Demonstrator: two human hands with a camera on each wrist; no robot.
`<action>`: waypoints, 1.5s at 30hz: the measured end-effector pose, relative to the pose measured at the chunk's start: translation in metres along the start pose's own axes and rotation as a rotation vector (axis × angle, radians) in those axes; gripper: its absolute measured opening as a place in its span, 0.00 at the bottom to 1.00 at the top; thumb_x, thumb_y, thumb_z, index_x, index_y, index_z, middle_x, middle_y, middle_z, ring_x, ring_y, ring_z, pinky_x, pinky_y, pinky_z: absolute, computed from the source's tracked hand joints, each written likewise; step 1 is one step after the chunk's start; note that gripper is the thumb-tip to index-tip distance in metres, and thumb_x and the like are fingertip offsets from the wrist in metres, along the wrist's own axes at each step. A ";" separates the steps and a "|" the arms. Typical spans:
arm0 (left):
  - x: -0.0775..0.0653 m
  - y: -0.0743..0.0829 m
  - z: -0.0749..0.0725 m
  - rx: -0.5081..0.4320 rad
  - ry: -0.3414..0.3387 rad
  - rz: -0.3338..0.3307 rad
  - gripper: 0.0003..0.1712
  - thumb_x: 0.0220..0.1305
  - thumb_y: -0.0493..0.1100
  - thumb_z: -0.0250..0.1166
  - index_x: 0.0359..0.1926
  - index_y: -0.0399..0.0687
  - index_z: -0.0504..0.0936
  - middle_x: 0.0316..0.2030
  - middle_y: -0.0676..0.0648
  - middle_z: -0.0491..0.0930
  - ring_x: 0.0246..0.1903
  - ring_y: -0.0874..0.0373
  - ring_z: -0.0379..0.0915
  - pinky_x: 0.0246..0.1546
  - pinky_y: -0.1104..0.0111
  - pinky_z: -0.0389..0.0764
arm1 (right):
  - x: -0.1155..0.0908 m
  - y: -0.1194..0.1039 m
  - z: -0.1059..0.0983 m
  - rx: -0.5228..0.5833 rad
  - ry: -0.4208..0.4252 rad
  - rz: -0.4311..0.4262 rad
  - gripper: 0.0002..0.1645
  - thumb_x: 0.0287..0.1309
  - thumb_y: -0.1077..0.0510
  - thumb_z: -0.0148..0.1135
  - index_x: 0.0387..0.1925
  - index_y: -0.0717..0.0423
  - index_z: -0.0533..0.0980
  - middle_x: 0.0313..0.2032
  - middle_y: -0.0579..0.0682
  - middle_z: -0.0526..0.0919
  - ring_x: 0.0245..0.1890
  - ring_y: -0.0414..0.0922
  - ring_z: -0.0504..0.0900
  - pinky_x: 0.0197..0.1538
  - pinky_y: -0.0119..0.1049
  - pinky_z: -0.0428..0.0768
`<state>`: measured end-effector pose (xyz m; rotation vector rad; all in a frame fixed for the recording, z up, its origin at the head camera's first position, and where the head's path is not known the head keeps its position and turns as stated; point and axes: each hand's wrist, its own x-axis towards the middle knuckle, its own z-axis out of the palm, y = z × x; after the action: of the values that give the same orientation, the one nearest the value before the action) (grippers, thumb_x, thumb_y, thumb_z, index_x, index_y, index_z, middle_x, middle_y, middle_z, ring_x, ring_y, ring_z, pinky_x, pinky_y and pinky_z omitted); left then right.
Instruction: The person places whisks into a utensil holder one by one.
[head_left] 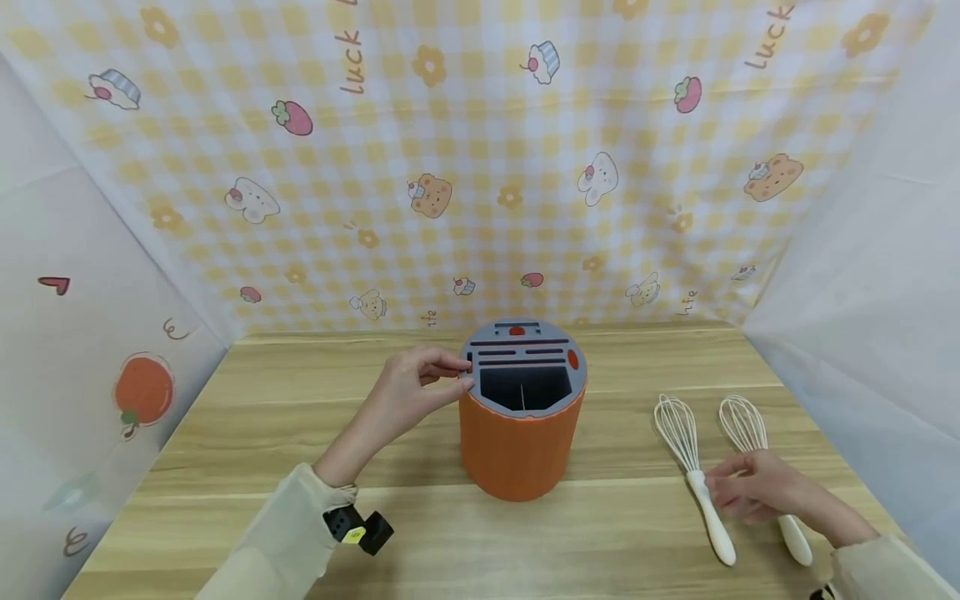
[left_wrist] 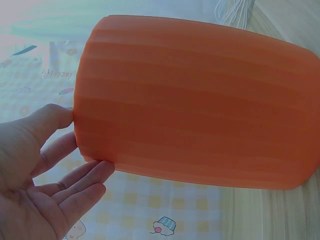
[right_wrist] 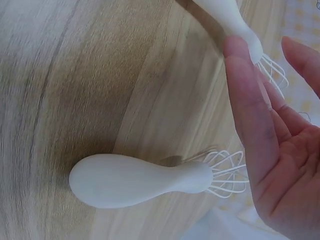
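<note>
Orange holder, 2 whisks on woodgrain table, checked cloth behind; left hand against holder, right hand, both spread

The left hand holds one end of an orange container; white whisk wires show behind.

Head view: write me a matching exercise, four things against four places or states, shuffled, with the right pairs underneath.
Things
1. Left hand
2. Two whisks
3. Holder
4. Right hand

Places or states
A. Standing upright, orange-sided, with a grey slotted top
B. Beside a white handle, on the person's right
C. Fingers at the rim of an orange thing
D. Lying on the wooden table, white

Right pairs: 1-C, 2-D, 3-A, 4-B
</note>
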<state>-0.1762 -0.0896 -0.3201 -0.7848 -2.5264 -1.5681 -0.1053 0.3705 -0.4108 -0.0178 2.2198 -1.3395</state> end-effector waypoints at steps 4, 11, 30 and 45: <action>0.001 0.000 0.000 -0.007 -0.002 -0.001 0.11 0.53 0.40 0.69 0.38 0.43 0.83 0.40 0.48 0.80 0.41 0.57 0.78 0.45 0.65 0.77 | 0.003 0.003 0.000 0.004 0.000 0.018 0.24 0.58 0.58 0.59 0.46 0.77 0.71 0.27 0.53 0.82 0.25 0.46 0.82 0.24 0.34 0.80; 0.002 -0.001 -0.001 -0.019 -0.007 -0.016 0.11 0.53 0.40 0.69 0.39 0.42 0.83 0.41 0.47 0.80 0.41 0.56 0.78 0.45 0.64 0.77 | 0.008 0.005 0.005 -0.021 0.026 0.038 0.23 0.57 0.55 0.61 0.42 0.75 0.73 0.26 0.52 0.82 0.25 0.46 0.82 0.24 0.36 0.80; -0.001 -0.001 0.001 -0.015 0.000 -0.017 0.12 0.53 0.41 0.69 0.39 0.43 0.83 0.41 0.47 0.79 0.40 0.56 0.78 0.44 0.64 0.78 | 0.012 0.011 0.012 -0.079 0.069 0.034 0.18 0.55 0.55 0.63 0.34 0.70 0.76 0.21 0.50 0.81 0.21 0.43 0.80 0.23 0.35 0.80; -0.001 -0.001 0.000 -0.015 0.004 -0.003 0.11 0.53 0.40 0.69 0.38 0.41 0.83 0.40 0.47 0.80 0.41 0.56 0.78 0.44 0.67 0.77 | 0.010 -0.010 0.010 -0.082 0.118 -0.015 0.29 0.57 0.56 0.61 0.42 0.84 0.67 0.26 0.54 0.82 0.26 0.50 0.82 0.28 0.41 0.82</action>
<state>-0.1754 -0.0901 -0.3213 -0.7794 -2.5172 -1.5902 -0.1116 0.3547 -0.4107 0.0149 2.3764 -1.2872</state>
